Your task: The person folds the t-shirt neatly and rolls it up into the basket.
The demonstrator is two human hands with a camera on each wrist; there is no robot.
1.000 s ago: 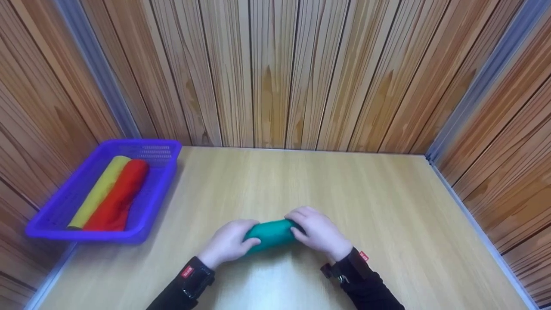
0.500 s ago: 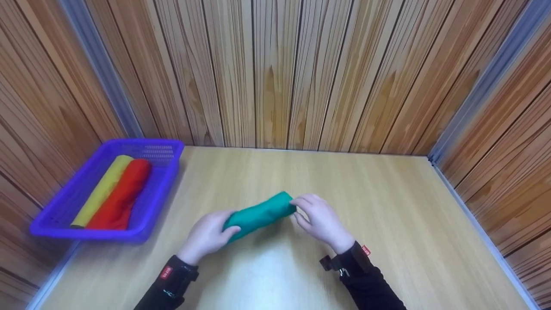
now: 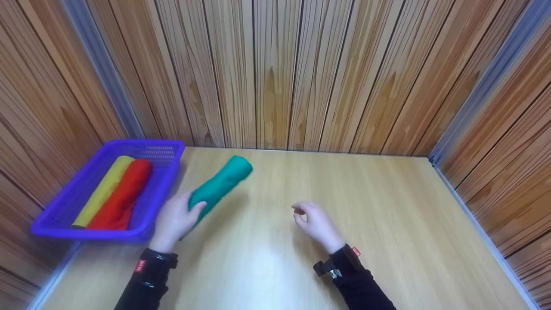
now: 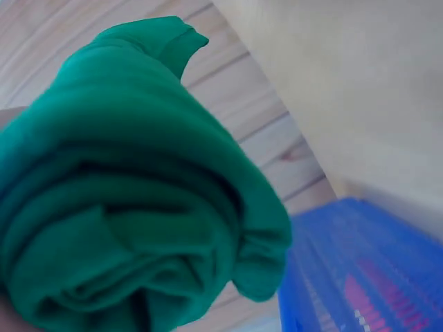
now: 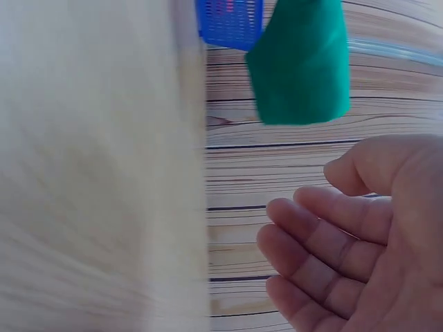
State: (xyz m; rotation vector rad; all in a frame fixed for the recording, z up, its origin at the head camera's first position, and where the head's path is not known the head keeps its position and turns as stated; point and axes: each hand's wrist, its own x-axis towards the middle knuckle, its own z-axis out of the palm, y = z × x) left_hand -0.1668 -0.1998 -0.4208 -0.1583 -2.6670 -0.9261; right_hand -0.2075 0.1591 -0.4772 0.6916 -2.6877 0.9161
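Note:
A rolled green cloth [image 3: 221,183] is held by its near end in my left hand [image 3: 174,219], thumb on top, above the table beside the basket. Its spiral of folded layers fills much of the left wrist view, where the roll [image 4: 138,207] has a loose corner sticking out. My right hand [image 3: 318,226] hangs over the table with loosely curled fingers and nothing in them. In the right wrist view, the same hand [image 5: 346,242] shows its palm, apart from the green cloth [image 5: 301,69].
A purple plastic basket [image 3: 165,185] stands at the left by the wall. Inside it lie a yellow roll [image 3: 103,191] and a red roll [image 3: 122,193] side by side. Wood-plank walls [image 3: 275,77] enclose the table [image 3: 366,193] at the back and both sides.
My left hand has carried the green cloth roll leftward toward the basket, turning its far end away from me. My right hand has let go of the roll and stayed near mid-table.

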